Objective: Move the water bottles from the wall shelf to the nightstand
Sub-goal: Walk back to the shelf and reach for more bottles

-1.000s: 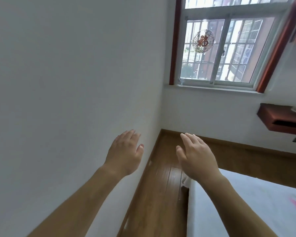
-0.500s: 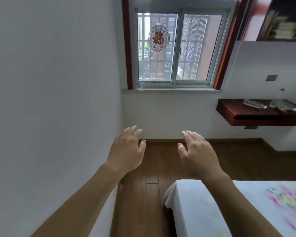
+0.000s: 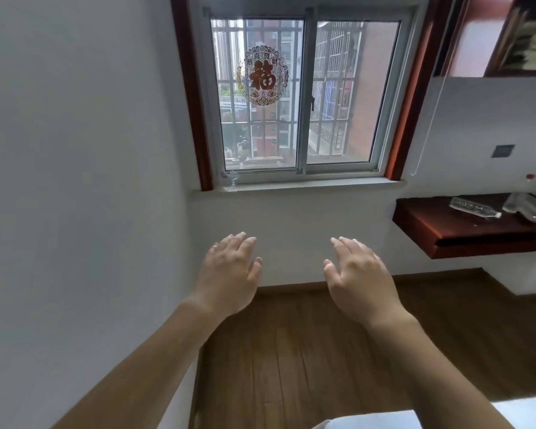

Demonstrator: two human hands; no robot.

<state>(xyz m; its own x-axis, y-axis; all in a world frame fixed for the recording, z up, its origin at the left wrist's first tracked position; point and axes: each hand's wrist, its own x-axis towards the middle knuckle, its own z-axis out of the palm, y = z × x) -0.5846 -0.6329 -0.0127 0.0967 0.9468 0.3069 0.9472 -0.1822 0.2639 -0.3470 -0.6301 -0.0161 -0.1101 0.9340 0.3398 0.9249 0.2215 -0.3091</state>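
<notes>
Hands out in front of me, palms down: left hand (image 3: 229, 274) and right hand (image 3: 361, 281) both spread, empty, apart over the wood floor (image 3: 291, 351). Water bottles (image 3: 474, 207) lie on their sides on the wall shelf (image 3: 458, 235), far right, below the window (image 3: 304, 97).

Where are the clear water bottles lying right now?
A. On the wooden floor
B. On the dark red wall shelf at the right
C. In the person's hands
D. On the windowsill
B: the clear water bottles lie on their sides on the dark red wall shelf, while the left hand and right hand hover open and empty.
</notes>
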